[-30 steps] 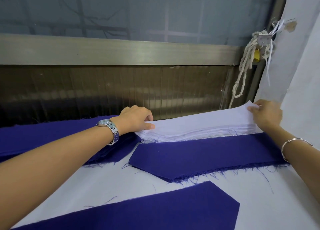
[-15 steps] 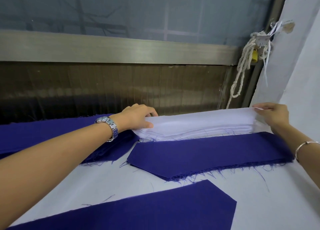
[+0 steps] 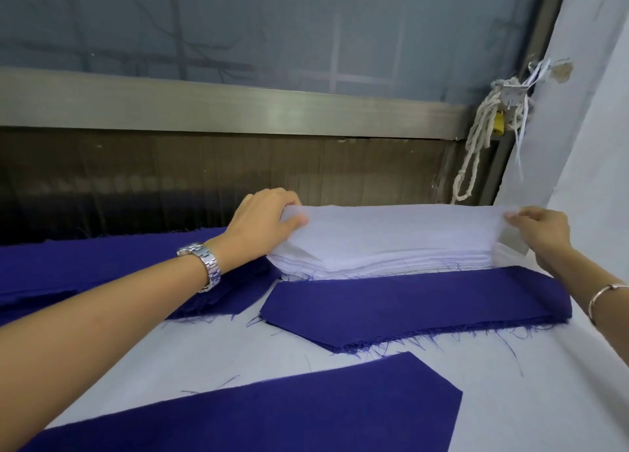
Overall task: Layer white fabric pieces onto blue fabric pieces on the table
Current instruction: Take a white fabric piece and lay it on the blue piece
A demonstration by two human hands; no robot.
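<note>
A long, thin white fabric piece (image 3: 391, 227) is held with its far edge raised above a neat stack of matching white fabric pieces (image 3: 391, 264), which lies at the back of a white-covered table (image 3: 510, 383). The left end of the piece is pinched between the thumb and curled fingers of the left hand (image 3: 269, 223), on whose wrist a silver metal wristwatch (image 3: 204, 268) is worn. The right end is pinched by the fingertips of the right hand (image 3: 541, 233), and a thin silver bangle (image 3: 606, 298) is seen on that wrist. Just in front of the stack, a dark blue fabric piece with frayed edges and a pointed left end (image 3: 425, 302) is laid flat and uncovered. A nearer dark blue fabric piece (image 3: 289, 414) is likewise bare, and a pile of blue fabric (image 3: 102, 264) is spread at the left. The step in hand is judged to be the peeling of one white sheet off the stack. Next, the sheet would need to be drawn toward the body, kept taut between both hands, and lowered so that its edges are matched to a blue piece. Care is called for so that only one layer is taken.
</note>
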